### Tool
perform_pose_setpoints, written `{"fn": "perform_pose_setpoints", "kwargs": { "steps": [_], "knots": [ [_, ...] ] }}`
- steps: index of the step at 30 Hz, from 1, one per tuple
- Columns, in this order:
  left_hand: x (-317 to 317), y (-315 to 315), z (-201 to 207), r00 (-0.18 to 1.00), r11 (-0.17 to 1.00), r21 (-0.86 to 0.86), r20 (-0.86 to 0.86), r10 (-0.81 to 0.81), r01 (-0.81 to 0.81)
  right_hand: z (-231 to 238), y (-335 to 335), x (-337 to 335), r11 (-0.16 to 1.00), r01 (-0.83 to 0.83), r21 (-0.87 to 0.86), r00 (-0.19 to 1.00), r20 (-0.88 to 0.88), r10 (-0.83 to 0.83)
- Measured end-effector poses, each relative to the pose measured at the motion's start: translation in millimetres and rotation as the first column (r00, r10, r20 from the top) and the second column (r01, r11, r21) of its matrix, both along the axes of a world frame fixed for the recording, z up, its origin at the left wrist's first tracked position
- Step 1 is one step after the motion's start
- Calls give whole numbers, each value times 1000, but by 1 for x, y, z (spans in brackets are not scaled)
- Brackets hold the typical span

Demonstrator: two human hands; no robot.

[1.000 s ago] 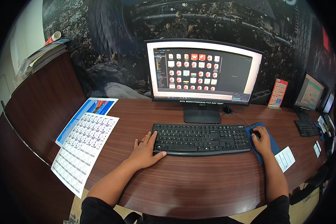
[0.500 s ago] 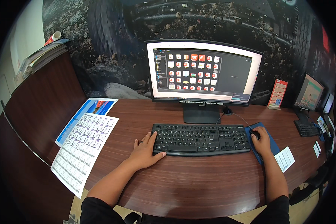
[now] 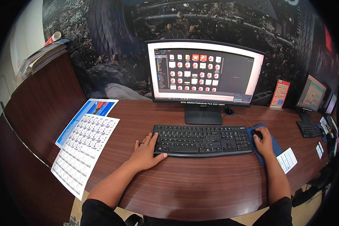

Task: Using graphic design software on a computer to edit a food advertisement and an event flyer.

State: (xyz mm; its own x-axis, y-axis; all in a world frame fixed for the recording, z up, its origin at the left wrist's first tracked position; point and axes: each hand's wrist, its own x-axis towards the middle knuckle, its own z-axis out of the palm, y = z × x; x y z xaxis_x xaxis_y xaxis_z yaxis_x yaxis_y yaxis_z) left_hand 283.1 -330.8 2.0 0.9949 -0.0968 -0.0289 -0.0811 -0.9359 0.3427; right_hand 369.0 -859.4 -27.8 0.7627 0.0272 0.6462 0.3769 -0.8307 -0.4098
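Note:
My left hand (image 3: 144, 153) lies with its fingers stretched out and the thumb apart, touching the left edge of a black keyboard (image 3: 205, 140). A ring is on one of its fingers. To the right of the keyboard, my right hand (image 3: 264, 142) is curved over a dark computer mouse (image 3: 256, 133), which it mostly covers. Beneath the mouse is a blue mouse pad (image 3: 275, 146). Behind the keyboard stands a monitor (image 3: 237, 75) whose screen shows a dark file window with rows of icons.
Printed sheets (image 3: 87, 139) lie at the left beside a brown partition (image 3: 52, 90). A small white card (image 3: 287, 161) rests near my right forearm. Farther right stand a red desk calendar (image 3: 280, 95), a second monitor (image 3: 312, 92) and another keyboard (image 3: 308, 129).

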Motion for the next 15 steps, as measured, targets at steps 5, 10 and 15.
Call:
{"fn": "perform_pose_setpoints", "kwargs": {
  "steps": [5,10,15],
  "knots": [
    [-1,0,1,1000,1000,1,0,0,0,2,2,-3,1000,-27,4,999,-27,27],
    [-1,0,1,1000,1000,0,0,-1,1,5,4,-5,999,36,-4,997,-66,-36],
    [-1,0,1,1000,1000,-9,4,-4,4,6,3,-4,996,91,6,993,-77,-90]
  ]
}}
